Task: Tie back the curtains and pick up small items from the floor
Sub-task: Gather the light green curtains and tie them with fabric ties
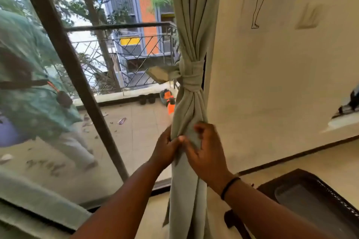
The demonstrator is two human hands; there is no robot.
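Curtain (191,25), pale green, hangs in a gathered column straight ahead of both hands, against the edge of a cream wall (272,83). Above the hands, a tie (191,75) of the same fabric wraps the curtain in several bands and is knotted, with 1 loose end sticking out to the left. Below the tie the cloth falls in folds down between the 2 forearms.

Left hand (165,151) grips the left side of the curtain below the tie, fingers curled round the fabric. Right hand (205,151) meets it from the right, thumb and fingers bent and pinching a fold of the curtain; the fingertips are blurred. The 2 hands touch at the thumbs. A black band (230,187) circles the right wrist.

Left of the hands, a glass door with a dark frame (64,60) slants across the view. Beyond it lies a tiled balcony (136,122) with scraps scattered on the floor, a metal railing (124,44), and an orange bottle (171,107) just beyond the curtain. The glass also shows a blurred figure in green (33,83) far to the left.

Below and to the right of the right forearm sits a dark chair (310,200) with studded trim.
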